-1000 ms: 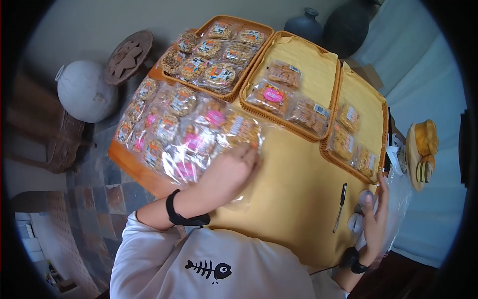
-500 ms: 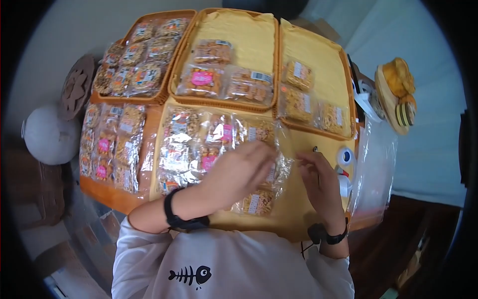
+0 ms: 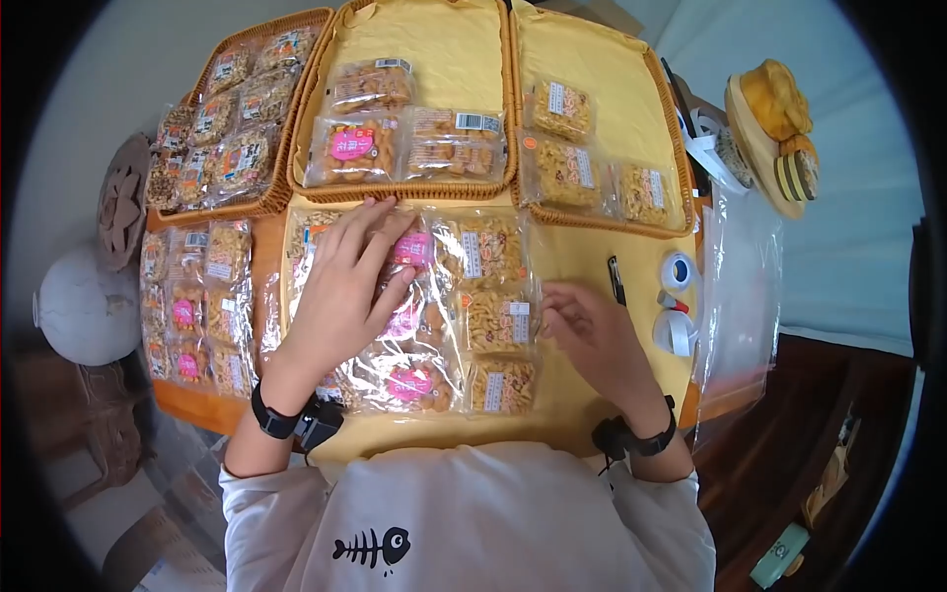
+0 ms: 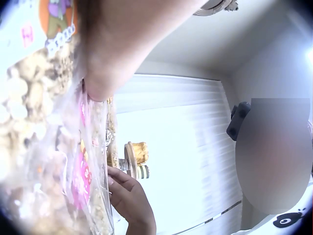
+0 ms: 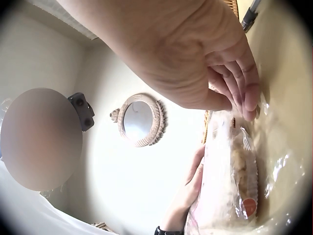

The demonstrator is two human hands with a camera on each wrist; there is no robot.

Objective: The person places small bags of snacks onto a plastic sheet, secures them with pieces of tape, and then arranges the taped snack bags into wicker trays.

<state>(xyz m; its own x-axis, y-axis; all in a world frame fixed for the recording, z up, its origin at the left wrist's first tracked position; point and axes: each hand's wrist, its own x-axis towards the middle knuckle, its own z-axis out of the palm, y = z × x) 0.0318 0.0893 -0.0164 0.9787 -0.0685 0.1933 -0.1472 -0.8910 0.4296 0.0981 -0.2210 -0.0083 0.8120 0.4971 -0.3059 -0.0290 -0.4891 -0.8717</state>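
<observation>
A large clear plastic bag (image 3: 449, 375) lies flat on the yellow cloth, filled with rows of snack packs. Packs with pink labels (image 3: 409, 383) form its middle column, and yellow crunchy snack packs (image 3: 498, 321) its right one. My left hand (image 3: 345, 286) rests on the bag, fingers spread and pointing to the far side, hiding the packs beneath. At the bag's right edge is my right hand (image 3: 597, 340), its fingers bent. In the right wrist view, this hand's thumb and fingertips (image 5: 250, 113) come together on the edge of the plastic.
Three wicker trays (image 3: 404, 189) with snack packs stand along the far side. Another filled bag (image 3: 202, 306) lies at the left. To the right are a pen (image 3: 617, 279), tape rolls (image 3: 677, 332) and flat plastic bags (image 3: 740, 296); bread-like items (image 3: 774, 104) sit beyond on a wooden board.
My left hand has let go of the bag's right side and moved left onto its middle. My right hand has come from the tape rolls to the bag's right edge. The view has turned.
</observation>
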